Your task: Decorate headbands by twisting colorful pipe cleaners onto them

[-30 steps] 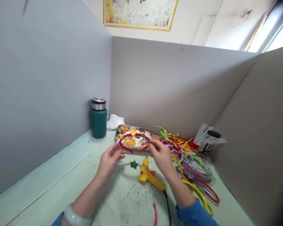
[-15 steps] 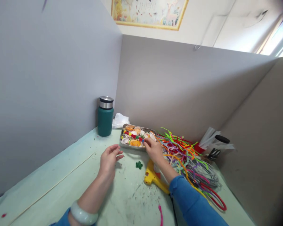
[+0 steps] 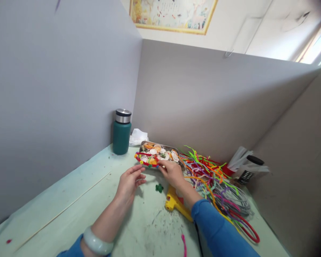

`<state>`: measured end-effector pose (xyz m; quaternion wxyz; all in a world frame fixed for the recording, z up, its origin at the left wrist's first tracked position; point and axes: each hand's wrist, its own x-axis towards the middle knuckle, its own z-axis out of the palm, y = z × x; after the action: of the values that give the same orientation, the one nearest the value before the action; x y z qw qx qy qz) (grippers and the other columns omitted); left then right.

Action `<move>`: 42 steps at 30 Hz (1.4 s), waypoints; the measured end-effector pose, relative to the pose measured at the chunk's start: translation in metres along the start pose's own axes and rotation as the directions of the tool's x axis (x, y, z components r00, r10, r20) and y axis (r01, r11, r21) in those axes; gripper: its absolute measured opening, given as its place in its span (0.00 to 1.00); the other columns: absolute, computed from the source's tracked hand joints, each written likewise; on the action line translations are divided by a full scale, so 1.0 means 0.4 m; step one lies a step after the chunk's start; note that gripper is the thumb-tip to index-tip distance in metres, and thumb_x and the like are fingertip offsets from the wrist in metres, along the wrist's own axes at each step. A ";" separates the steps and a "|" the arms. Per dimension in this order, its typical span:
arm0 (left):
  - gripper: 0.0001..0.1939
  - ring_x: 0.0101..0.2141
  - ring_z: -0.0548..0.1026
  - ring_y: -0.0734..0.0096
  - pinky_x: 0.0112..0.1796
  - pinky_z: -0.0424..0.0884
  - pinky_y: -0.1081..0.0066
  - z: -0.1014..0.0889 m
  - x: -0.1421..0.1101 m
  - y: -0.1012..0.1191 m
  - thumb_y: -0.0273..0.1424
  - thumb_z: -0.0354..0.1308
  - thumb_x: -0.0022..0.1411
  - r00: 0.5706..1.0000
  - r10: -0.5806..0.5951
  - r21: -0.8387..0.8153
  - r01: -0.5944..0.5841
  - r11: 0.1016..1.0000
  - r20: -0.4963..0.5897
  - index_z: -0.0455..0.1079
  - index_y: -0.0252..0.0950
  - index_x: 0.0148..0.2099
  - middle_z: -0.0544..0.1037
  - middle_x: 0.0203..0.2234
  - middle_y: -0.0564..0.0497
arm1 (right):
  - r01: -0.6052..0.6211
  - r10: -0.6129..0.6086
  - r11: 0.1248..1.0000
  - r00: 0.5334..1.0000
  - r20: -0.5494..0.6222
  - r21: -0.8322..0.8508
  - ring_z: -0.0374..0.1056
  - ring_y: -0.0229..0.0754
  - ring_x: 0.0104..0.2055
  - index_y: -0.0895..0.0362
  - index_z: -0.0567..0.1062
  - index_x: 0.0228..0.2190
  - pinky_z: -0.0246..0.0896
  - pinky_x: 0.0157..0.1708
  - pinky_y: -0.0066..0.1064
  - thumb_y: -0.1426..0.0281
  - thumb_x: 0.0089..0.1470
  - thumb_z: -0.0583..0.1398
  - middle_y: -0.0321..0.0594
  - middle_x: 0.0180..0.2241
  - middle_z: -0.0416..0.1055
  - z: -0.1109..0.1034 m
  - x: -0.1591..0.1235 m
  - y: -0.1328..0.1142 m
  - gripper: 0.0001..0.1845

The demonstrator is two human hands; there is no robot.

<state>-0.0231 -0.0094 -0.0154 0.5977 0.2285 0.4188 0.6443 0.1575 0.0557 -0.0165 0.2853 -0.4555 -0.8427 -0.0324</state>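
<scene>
Probably light and springy, the curved red fuzzy band (image 3: 146,164) with coloured dots (image 3: 141,162) is pinched in the right hand (image 3: 173,174), beside the silver metal tray (image 3: 160,144). Nearby, the left hand (image 3: 128,184) curves loosely, empty. Plain red stretches seem safest to grip; dots might detach.

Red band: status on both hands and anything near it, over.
Right hand pinching red band. Left hand open, seemingly empty. Tray behind band in view; yellow glue gun partly hidden.

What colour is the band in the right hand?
The band is red, with spots including yellow, green and blue; the head view shows it.
</scene>
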 end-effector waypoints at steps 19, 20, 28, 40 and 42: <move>0.19 0.22 0.72 0.75 0.26 0.72 0.72 -0.028 0.037 0.019 0.20 0.57 0.48 0.966 0.067 0.128 -0.035 0.991 -0.250 0.64 0.31 0.45 0.71 0.24 0.52 | -0.270 0.228 0.886 0.962 0.153 0.377 0.70 0.40 0.31 0.57 0.76 0.33 0.62 0.33 0.29 0.70 0.51 0.54 0.39 0.31 0.75 -0.085 -0.080 -0.035 0.11; 0.20 0.23 0.73 0.74 0.26 0.73 0.71 -0.030 0.042 0.020 0.19 0.56 0.49 0.970 0.056 0.126 -0.026 0.992 -0.237 0.63 0.31 0.47 0.72 0.24 0.51 | -0.328 0.255 0.841 0.942 0.218 0.430 0.70 0.39 0.28 0.57 0.76 0.34 0.62 0.31 0.28 0.70 0.51 0.54 0.38 0.30 0.75 -0.077 -0.071 -0.050 0.12; 0.10 0.21 0.74 0.71 0.21 0.72 0.72 -0.035 0.053 0.003 0.22 0.58 0.50 0.999 -0.023 0.114 0.028 0.993 -0.046 0.67 0.30 0.38 0.74 0.24 0.47 | -0.448 0.328 0.811 0.881 0.342 0.377 0.69 0.37 0.27 0.57 0.77 0.35 0.61 0.30 0.25 0.71 0.49 0.55 0.37 0.30 0.76 -0.005 -0.015 -0.096 0.13; 0.21 0.28 0.74 0.72 0.26 0.73 0.73 -0.011 0.028 0.014 0.28 0.60 0.52 0.988 0.054 0.291 -0.094 0.952 0.143 0.69 0.32 0.49 0.75 0.33 0.45 | -0.498 0.471 0.781 0.866 0.168 0.378 0.71 0.36 0.27 0.57 0.72 0.45 0.63 0.34 0.27 0.73 0.51 0.53 0.39 0.38 0.75 -0.001 0.009 -0.020 0.19; 0.21 0.29 0.74 0.71 0.26 0.72 0.73 -0.011 0.032 0.010 0.28 0.60 0.52 0.991 0.032 0.343 -0.076 0.936 0.133 0.68 0.31 0.50 0.76 0.32 0.45 | -0.478 0.452 0.811 0.878 0.156 0.337 0.71 0.38 0.30 0.55 0.73 0.44 0.61 0.36 0.29 0.73 0.49 0.54 0.39 0.37 0.75 -0.007 0.009 -0.009 0.19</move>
<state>-0.0313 0.0020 -0.0172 0.5552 0.3818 0.4811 0.5608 0.1546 0.0554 -0.0118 0.3351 -0.5873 -0.7058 0.2112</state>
